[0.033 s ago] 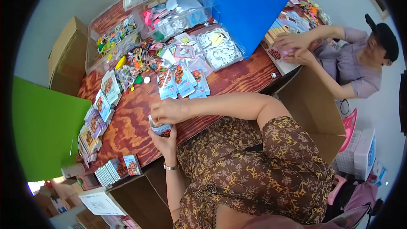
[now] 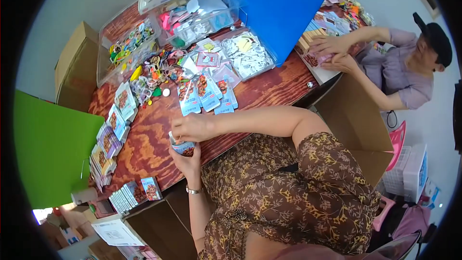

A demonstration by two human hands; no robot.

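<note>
At the near edge of the tabletop (image 2: pixel 154 147), the left hand (image 2: pixel 187 162) grips a blue packet (image 2: pixel 183 149); the right hand (image 2: pixel 195 127) bends its fingers at its top, whether pinching anything I cannot tell. Flat packets (image 2: pixel 207 94) lie toward one o'clock from it.

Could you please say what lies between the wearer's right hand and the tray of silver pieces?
The head view shows blue packets and, nearer the tray, something pale and translucent.
</note>
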